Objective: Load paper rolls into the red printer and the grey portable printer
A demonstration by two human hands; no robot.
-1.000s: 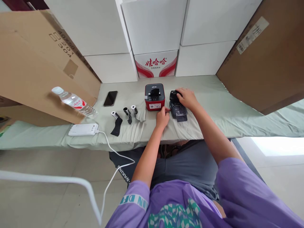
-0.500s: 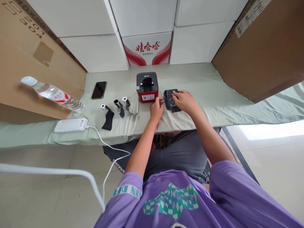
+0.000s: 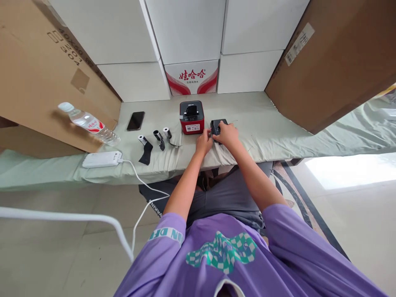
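Note:
A small black device with a keypad (image 3: pixel 215 128) lies on the cloth-covered table, partly covered by my right hand (image 3: pixel 228 134). That hand reaches over it, fingers bent, thumb at its left edge. My left hand (image 3: pixel 203 143) is at the device's left side, fingers drawn together close to the right thumb; what they pinch, if anything, is too small to make out. Just behind my left hand stands a red and black box-shaped machine (image 3: pixel 192 117) with a white label on its front and a dark piece on top.
Three small rolls, a left one (image 3: pixel 142 139), a middle one (image 3: pixel 156 134) and a right one (image 3: pixel 167 132), trail dark strips. Left are a phone (image 3: pixel 135 121), a water bottle (image 3: pixel 89 122) and a white power bank (image 3: pixel 102 159) with a cable. Cartons (image 3: pixel 328 70) flank the table.
My right hand has shifted left across the device, its thumb now at the left edge beside my left fingers. The whole view has also shifted a little.

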